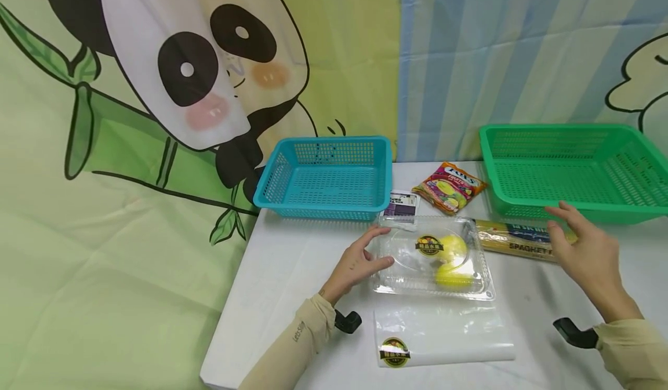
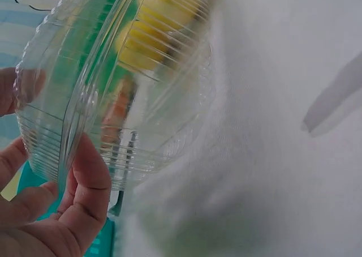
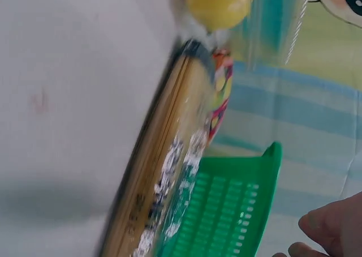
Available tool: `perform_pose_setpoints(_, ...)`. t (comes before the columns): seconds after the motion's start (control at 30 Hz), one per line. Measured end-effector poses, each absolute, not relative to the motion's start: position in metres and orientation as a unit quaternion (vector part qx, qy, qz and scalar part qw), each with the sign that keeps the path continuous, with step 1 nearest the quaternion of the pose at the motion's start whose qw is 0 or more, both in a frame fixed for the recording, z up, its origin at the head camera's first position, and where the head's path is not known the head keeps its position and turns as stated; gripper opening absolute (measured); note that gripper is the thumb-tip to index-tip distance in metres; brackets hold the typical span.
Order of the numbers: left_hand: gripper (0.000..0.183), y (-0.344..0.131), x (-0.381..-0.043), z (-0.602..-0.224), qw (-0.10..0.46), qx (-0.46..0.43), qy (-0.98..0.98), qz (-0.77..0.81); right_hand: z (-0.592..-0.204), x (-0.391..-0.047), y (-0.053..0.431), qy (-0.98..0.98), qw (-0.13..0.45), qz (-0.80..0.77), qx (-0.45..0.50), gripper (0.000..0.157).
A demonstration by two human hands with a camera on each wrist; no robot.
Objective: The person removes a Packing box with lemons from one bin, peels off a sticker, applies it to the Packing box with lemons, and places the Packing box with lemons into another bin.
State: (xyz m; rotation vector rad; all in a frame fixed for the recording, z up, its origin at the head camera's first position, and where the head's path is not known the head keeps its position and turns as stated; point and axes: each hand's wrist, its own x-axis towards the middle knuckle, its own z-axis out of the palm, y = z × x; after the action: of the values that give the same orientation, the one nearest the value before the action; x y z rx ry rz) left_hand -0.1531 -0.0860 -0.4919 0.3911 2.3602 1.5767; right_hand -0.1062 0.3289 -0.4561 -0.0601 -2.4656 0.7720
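A clear plastic clamshell box (image 1: 412,262) with a round black-and-gold label holds two yellow fruits (image 1: 453,274), which look like lemons. My left hand (image 1: 357,265) grips the box by its left edge; in the left wrist view its fingers (image 2: 90,183) bend around the rim of the clear plastic. My right hand (image 1: 590,254) is raised over the right end of a spaghetti packet (image 1: 506,240), thumb and fingers apart with nothing between them. In the right wrist view only fingertips (image 3: 334,226) of that hand show, apart from the packet (image 3: 169,155).
A blue basket (image 1: 323,207) stands at the back left and a green basket (image 1: 563,207) at the back right. Between them lie a candy bag (image 1: 450,187) and a small purple-and-white card (image 1: 402,204). A labelled clear plastic bag (image 1: 443,338) lies flat in front of the box.
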Motion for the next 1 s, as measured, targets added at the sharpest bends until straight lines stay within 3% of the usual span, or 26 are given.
perform_pose_setpoints(0.2, 0.064, -0.088, -0.154, -0.492, 0.148, 0.142, 0.819, 0.536, -0.455, -0.125, 0.356, -0.942, 0.262, 0.211, 0.015, 0.038)
perform_pose_setpoints(0.37, 0.064, -0.090, -0.154, -0.491, 0.149, 0.141, 0.814, 0.543, -0.452, -0.140, 0.378, -0.967, 0.198, 0.153, 0.045, 0.035)
perform_pose_setpoints(1.0, 0.058, -0.087, -0.151, -0.493, 0.137, 0.126, 0.764, 0.618, -0.455, -0.153, 0.408, -0.986, 0.113, 0.121, 0.008, 0.050)
